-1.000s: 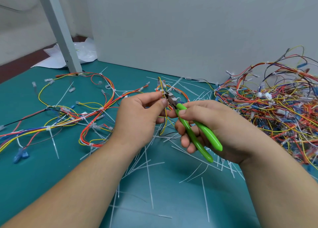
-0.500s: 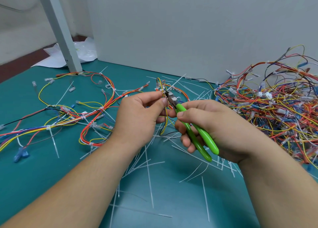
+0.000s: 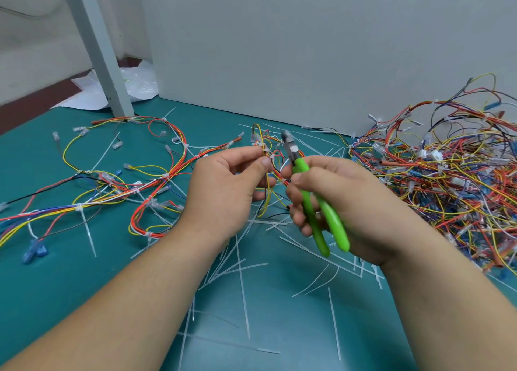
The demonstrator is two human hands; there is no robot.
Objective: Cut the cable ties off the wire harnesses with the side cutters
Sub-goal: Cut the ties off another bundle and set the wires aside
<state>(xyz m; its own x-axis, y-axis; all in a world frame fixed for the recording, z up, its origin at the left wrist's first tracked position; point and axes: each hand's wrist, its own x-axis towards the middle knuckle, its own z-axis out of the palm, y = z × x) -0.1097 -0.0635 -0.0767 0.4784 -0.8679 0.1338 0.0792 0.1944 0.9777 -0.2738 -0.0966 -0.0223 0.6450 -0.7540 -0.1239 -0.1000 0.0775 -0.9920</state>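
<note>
In the middle of the frame the left hand (image 3: 223,194) pinches a thin wire harness (image 3: 262,142) between thumb and forefinger, right by a white cable tie (image 3: 264,149) that binds its yellow, red and orange wires. Its other fingers are curled loosely underneath. Just to the right, the right hand (image 3: 358,202) grips the green-handled side cutters (image 3: 300,168), with the fingers wrapped round both handles and the thumb laid on top. The cutter head points up and away, close beside the held harness but apart from it. It is too blurred to tell how its jaws stand. Another harness (image 3: 156,180) lies spread in loops over the teal mat (image 3: 56,286) at the left of the frame, and a thick tangled pile of harnesses (image 3: 447,175) fills the right edge. Cut white tie tails (image 3: 243,286) lie strewn across the mat below and between the forearms. A grey post (image 3: 95,46) rises at upper left, beside a pale panel (image 3: 307,49).
</note>
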